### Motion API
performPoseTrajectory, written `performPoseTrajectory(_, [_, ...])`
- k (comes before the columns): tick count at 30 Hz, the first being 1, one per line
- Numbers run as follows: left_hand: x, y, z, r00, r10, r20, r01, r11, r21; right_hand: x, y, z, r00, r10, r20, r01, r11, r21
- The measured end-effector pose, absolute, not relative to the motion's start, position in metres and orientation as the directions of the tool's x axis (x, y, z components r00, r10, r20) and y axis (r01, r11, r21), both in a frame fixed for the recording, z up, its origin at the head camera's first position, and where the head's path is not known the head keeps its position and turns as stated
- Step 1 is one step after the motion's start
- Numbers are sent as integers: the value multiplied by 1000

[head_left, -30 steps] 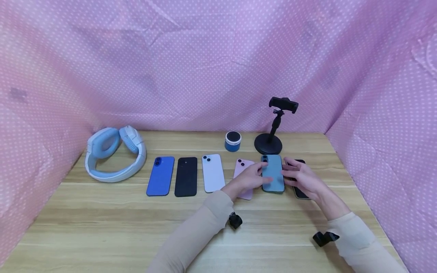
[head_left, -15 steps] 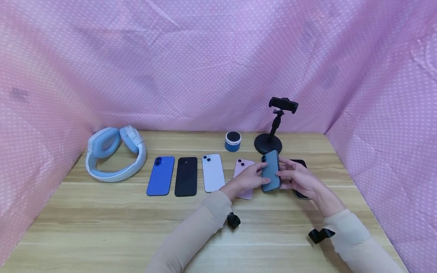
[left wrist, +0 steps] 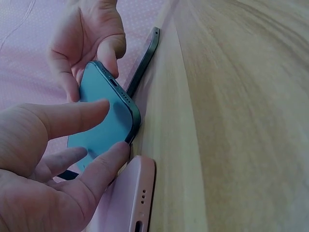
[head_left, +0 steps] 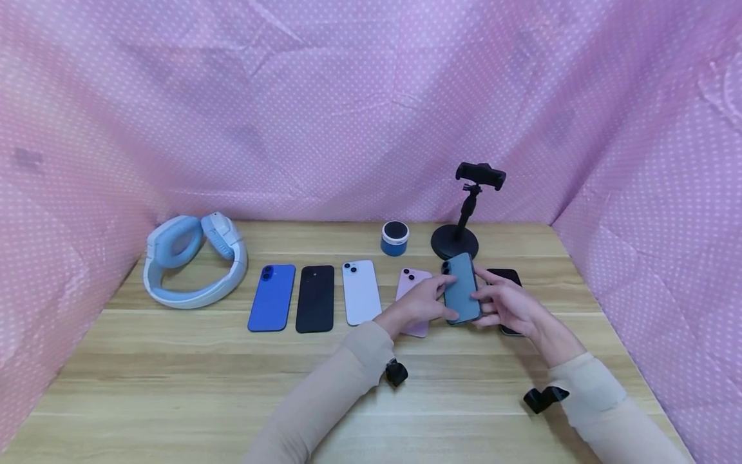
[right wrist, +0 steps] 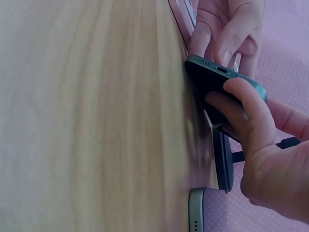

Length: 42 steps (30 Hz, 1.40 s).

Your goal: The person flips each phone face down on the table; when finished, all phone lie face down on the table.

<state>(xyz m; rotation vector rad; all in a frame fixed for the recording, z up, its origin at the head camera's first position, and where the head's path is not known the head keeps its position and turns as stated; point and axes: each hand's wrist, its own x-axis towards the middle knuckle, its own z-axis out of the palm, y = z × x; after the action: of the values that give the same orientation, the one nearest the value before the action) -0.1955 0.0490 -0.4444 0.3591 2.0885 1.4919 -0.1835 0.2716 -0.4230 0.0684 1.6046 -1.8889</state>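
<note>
A teal phone (head_left: pixel 461 291) is tilted up off the wooden table, its camera side facing me. My left hand (head_left: pixel 418 300) holds its left edge, one finger across the back and another at the lower corner in the left wrist view. From the other side my right hand (head_left: pixel 511 304) grips the right edge, and in the right wrist view its fingers curl against the phone's dark underside (right wrist: pixel 207 89). Partly beneath my left hand lies a pink phone (head_left: pixel 413 278). A dark-faced phone (head_left: pixel 505 276) lies behind and under my right hand, partly hidden.
Left of the hands, white (head_left: pixel 362 293), black (head_left: pixel 315 299) and blue (head_left: pixel 272 298) phones lie in a row. Light-blue headphones (head_left: pixel 199 296) rest at the far left. A small blue-and-white speaker (head_left: pixel 394 243) and a black phone stand (head_left: pixel 455 241) are at the back.
The teal phone lay flat a second ago; its right edge has since been tipped up. My right hand moved left and took hold of it, while the left hand stayed nearly in place.
</note>
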Motion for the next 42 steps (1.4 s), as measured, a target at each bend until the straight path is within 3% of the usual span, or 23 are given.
performPoseTrajectory(10, [-195,49,-445,-823,493,-281,-115,341,933,-186,270,-430,-792,-450,-412,490,-67,-869])
performPoseTrajectory(26, [-198,51,-444,-813,509,-283,-276,91,957,-185,267,-436,-825,-481,-298,373,-68,-925])
performPoseTrajectory(36, [-198,52,-442,-822,503,-269,-360,-92,928,-187,263,-433,-825,-478,-302,337,13,-941])
performPoseTrajectory(42, [-199,51,-442,-829,497,-256,-360,-123,925,-188,262,-433,-828,-478,-294,300,66,-952])
